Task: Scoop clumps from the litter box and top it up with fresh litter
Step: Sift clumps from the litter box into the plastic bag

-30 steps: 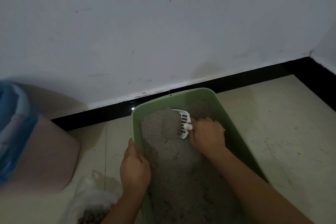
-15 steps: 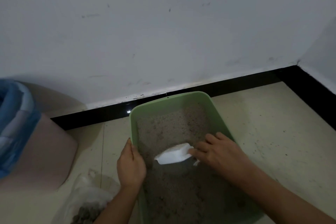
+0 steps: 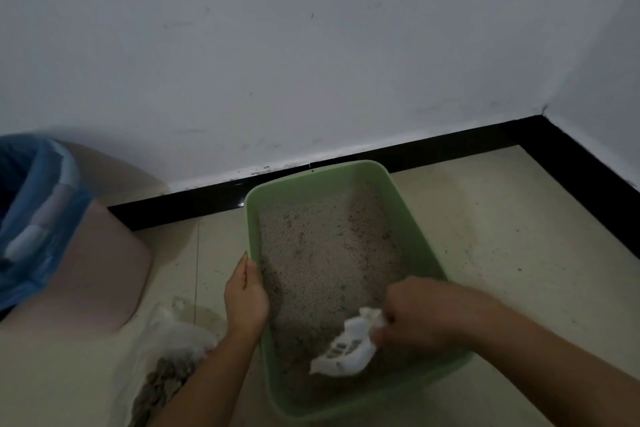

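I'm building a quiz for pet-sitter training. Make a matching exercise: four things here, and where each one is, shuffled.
1 scoop
2 left hand
3 bin
4 bag

A far left of view
B gripping the box's left rim
C in the right hand, over the litter
D left of the box, bottom edge

Pairs: 1-C, 2-B, 3-A, 4-D

white scoop point(image 3: 349, 348) now at the litter box's point(image 3: 408, 204) near end instead of far end, right hand point(image 3: 420, 314) drawn back with it, far-end litter point(image 3: 322, 246) raked flat
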